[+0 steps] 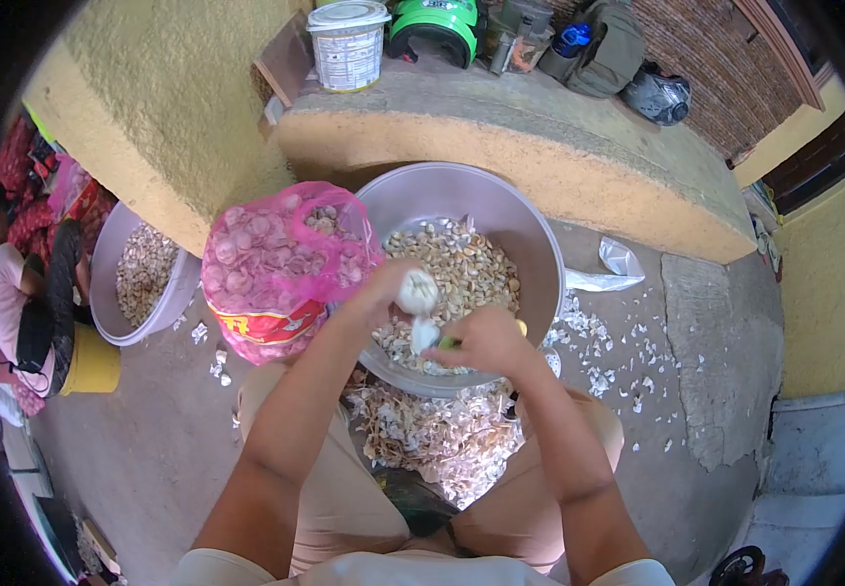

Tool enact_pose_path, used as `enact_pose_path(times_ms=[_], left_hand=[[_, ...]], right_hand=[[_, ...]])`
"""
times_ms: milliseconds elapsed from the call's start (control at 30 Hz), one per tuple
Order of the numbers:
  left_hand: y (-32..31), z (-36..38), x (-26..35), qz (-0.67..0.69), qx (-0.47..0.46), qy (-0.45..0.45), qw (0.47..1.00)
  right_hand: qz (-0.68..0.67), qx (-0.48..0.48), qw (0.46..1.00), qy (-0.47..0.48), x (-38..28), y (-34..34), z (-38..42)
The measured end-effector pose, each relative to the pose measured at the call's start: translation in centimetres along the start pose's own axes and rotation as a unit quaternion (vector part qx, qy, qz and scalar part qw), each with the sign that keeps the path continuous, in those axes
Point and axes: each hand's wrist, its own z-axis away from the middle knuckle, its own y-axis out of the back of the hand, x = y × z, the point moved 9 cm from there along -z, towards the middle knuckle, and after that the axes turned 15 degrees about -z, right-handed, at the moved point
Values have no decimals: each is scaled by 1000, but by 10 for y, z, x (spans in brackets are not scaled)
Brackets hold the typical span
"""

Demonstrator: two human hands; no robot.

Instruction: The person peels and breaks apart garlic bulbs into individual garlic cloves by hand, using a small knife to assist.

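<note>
Over a wide grey-lilac basin (532, 220), my left hand (388, 290) grips a whole garlic bulb (418, 291), its pale face turned up. My right hand (489, 342) is closed round a small knife (450, 343) with a green handle; its pale, blurred blade lies just below the bulb. Loose garlic cloves (471, 259) cover the basin's bottom. A pink net bag (247, 244) packed with garlic bulbs leans against the basin's left side. Between my knees lies a heap of papery garlic skins (432, 439).
Behind the basin runs a raised concrete ledge (500, 137) with a white bucket (347, 49), a green helmet (434, 29) and a backpack (603, 49). Garlic skins (598, 337) litter the floor at right. At left a person (27, 293) sits by another basin (110, 283) of cloves.
</note>
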Motion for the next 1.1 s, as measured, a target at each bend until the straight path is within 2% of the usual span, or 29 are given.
enact_pose_path(times_ms=[100,200,300,400,500,567,667,767,1100], left_hand=[[8,5,11,106,-25,17,994],[1,1,10,87,-74,17,993],[-2,5,16,101,-80,-13,992],[0,10,24,128,-49,-32,990],[-4,17,31,121,-70,-53,989],[-6,19,29,77,-86,-45,992],[-13,18,27,26,-99,-44,994],[-19,14,17,-16,-92,-37,995],[-19,1,-1,-77,-107,-23,991]], right_hand=[[8,-94,996,-4,-12,-35,5],[26,-160,987,-20,-4,-76,9],[-17,-249,967,-54,0,-114,20],[-59,-264,963,-8,5,-132,26],[-140,-211,966,-52,8,-74,22],[-234,-94,966,-57,9,-23,16],[-294,44,952,-73,14,31,11],[-230,108,966,-43,10,41,9],[-157,138,978,-23,2,37,5]])
